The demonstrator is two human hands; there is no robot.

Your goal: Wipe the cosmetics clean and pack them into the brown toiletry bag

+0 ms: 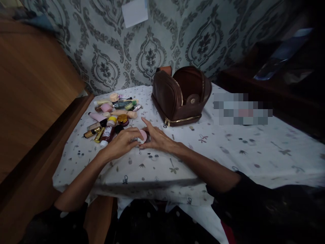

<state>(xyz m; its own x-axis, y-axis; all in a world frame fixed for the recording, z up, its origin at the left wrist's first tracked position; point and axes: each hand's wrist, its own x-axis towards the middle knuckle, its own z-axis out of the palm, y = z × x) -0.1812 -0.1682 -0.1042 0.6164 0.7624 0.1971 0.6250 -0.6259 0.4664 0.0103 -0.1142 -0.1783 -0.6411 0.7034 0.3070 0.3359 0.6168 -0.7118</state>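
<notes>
Both my hands meet above the front of the cloth, around a small round pink container (143,136). My left hand (124,140) has its fingers closed on the container's left side. From the right, my right hand (158,138) curls its fingers around it, thumb raised away. Part of the container is hidden by the fingers. Just left of my left hand lie a dark red bottle with a white cap (107,133), a round black item (118,128) and a brown jar with a gold lid (123,119).
Several cosmetics, among them a lilac tube (96,117), a beige tube (124,113) and a yellow-lidded jar (112,120), are heaped at the table's left. Behind my right hand stands an unzipped brown bag (167,98). A blurred-out item (242,110) lies right. Patterned cloth (203,159) covers the table.
</notes>
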